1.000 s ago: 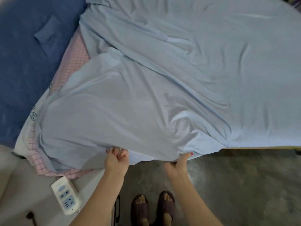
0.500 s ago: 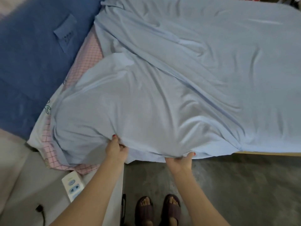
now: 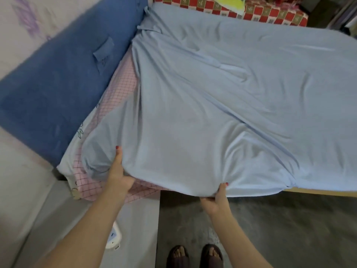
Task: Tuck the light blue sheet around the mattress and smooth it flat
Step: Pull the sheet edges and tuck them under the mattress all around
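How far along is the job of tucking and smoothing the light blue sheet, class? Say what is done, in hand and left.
Done: the light blue sheet is spread over most of the bed. In hand: the left hand and right hand grip its near edge at the corner. Left: the pink checked cover shows uncovered on the left, the corner is untucked, and diagonal creases need smoothing.

The sheet [image 3: 222, 105] is plain light blue, the cover beneath it [image 3: 123, 88] pink with a thin red grid, the headboard [image 3: 58, 89] deep blue, the far cloth [image 3: 270, 12] red-and-cream checked, the floor [image 3: 289, 229] mottled grey, the sandals [image 3: 195, 256] dark brown
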